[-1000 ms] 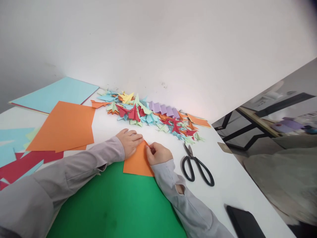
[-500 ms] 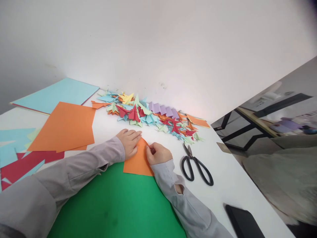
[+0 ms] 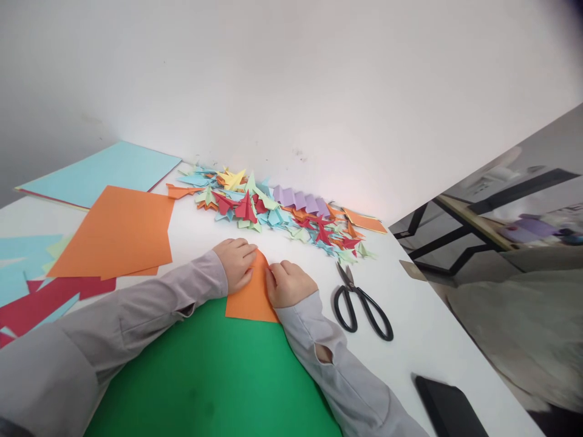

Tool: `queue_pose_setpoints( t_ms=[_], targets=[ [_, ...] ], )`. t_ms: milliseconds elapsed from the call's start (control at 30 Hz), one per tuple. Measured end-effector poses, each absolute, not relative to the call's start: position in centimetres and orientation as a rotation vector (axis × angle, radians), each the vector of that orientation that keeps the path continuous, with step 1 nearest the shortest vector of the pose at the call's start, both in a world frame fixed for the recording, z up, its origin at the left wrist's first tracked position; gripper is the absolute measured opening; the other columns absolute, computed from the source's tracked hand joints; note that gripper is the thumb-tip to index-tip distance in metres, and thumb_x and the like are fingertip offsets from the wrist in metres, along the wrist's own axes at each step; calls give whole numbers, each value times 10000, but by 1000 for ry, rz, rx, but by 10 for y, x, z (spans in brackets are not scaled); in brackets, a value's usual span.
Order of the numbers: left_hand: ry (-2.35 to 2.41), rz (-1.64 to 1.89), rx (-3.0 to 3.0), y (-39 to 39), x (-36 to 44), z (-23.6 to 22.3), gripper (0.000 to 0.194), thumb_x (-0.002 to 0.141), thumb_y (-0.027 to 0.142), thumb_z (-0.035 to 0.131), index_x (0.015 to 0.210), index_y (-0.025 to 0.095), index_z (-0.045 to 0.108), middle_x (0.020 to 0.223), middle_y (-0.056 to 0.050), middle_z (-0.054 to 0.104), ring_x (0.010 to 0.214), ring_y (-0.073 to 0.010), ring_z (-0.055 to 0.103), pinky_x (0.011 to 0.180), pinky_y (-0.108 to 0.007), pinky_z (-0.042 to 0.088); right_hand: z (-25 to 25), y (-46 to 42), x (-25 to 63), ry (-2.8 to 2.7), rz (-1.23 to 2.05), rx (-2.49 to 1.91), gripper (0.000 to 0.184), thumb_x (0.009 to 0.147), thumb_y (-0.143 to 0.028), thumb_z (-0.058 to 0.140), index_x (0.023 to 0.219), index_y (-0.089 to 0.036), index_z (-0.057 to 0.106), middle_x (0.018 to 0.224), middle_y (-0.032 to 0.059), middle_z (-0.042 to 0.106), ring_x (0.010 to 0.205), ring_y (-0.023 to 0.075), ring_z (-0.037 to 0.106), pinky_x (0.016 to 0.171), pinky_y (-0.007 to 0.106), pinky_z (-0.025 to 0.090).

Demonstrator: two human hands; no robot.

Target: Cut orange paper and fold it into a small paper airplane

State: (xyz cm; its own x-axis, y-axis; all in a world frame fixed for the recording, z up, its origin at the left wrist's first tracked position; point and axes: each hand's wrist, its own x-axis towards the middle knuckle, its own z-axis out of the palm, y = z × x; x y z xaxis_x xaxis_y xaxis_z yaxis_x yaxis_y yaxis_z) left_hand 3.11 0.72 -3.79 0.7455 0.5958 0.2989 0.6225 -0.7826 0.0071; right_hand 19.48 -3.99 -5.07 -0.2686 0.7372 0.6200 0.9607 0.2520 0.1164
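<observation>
A small sheet of orange paper [image 3: 249, 302] lies in front of me, its lower edge over a green sheet [image 3: 204, 364]. My left hand [image 3: 235, 264] presses on the paper's upper left part, fingers together and bent over it. The paper's right edge is pinched between the thumb and fingers of my right hand [image 3: 291, 284], and that edge curls up a little near the top. Black-handled scissors [image 3: 357, 300] lie to the right of my right hand, blades slightly apart and pointing away from me.
Behind my hands a long heap of small folded coloured papers [image 3: 246, 206] runs along the wall. On the left lie larger orange sheets [image 3: 118, 233], red scraps [image 3: 50, 303] and a light blue stack [image 3: 104, 173]. A black flat object [image 3: 449, 403] is near the right table edge.
My right hand has shifted slightly left along with the paper's right edge. My left fingers have drawn back a little to the left, uncovering more of the paper's top.
</observation>
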Motion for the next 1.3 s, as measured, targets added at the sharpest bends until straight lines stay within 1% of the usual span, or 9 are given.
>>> queue_pose_setpoints(
  t_ms=[100, 200, 400, 633, 733, 900, 1067, 1200, 1300],
  targets=[
    [-989, -433, -2825, 7, 32, -40, 375, 799, 273, 421, 1097, 99, 567, 1179, -110, 558, 1023, -264, 475, 841, -399, 407, -51, -41, 195, -2112, -707, -1537, 218, 782, -164, 491, 592, -192, 594, 565, 34, 564, 558, 148, 449, 519, 290, 226],
    [-988, -437, -2818, 7, 32, -41, 376, 812, 278, 410, 1111, 113, 566, 1185, -99, 557, 1019, -258, 473, 835, -393, 407, -53, -41, 196, -2117, -686, -1505, 236, 805, -156, 471, 628, -197, 622, 565, 35, 579, 564, 154, 452, 528, 288, 240],
    [-996, -445, -2827, 8, 30, -41, 374, 822, 295, 403, 1111, 131, 573, 1197, -96, 541, 1025, -256, 467, 844, -399, 403, -55, -41, 196, -2106, -637, -1447, 239, 842, -176, 462, 704, -195, 656, 616, 35, 619, 609, 145, 509, 566, 267, 309],
    [-1013, -454, -2819, 7, 29, -43, 378, 827, 307, 398, 1132, 160, 567, 1201, -92, 531, 1019, -260, 467, 841, -412, 402, -58, -37, 199, -2033, -658, -1334, 158, 800, -162, 523, 712, -190, 652, 642, 9, 650, 594, 125, 531, 567, 243, 342],
    [-1012, -456, -2809, 7, 29, -44, 371, 827, 305, 404, 1138, 183, 567, 1201, -90, 530, 1019, -263, 471, 838, -419, 402, -59, -36, 200, -2005, -626, -1331, 164, 806, -188, 523, 699, -191, 647, 647, 8, 656, 593, 126, 538, 561, 239, 350],
    [-1013, -471, -2812, 7, 30, -43, 363, 821, 300, 421, 1133, 183, 565, 1188, -104, 529, 1026, -263, 472, 838, -418, 402, -58, -37, 199, -2031, -599, -1343, 179, 819, -189, 508, 712, -187, 651, 664, 23, 659, 611, 134, 543, 571, 243, 361],
    [-967, -491, -2895, 9, 27, -42, 353, 786, 317, 461, 1041, 113, 593, 1090, -116, 592, 998, -261, 475, 838, -410, 409, -59, -36, 200, -2041, -640, -1304, 149, 794, -153, 527, 707, -189, 642, 643, 18, 650, 601, 136, 542, 564, 244, 369],
    [-932, -533, -2889, 10, 24, -45, 296, 788, 322, 444, 932, 175, 656, 1133, -78, 594, 1021, -274, 469, 833, -419, 407, -59, -34, 203, -2087, -712, -1233, 123, 769, -130, 541, 709, -185, 633, 653, 17, 660, 582, 138, 550, 540, 254, 380],
    [-914, -544, -2876, 10, 23, -45, 303, 795, 312, 422, 919, 190, 670, 1135, -72, 596, 1012, -281, 473, 820, -427, 412, -57, -34, 203, -2129, -737, -1149, 117, 767, -113, 536, 759, -172, 637, 718, 29, 683, 610, 143, 577, 550, 256, 412]
  ],
)
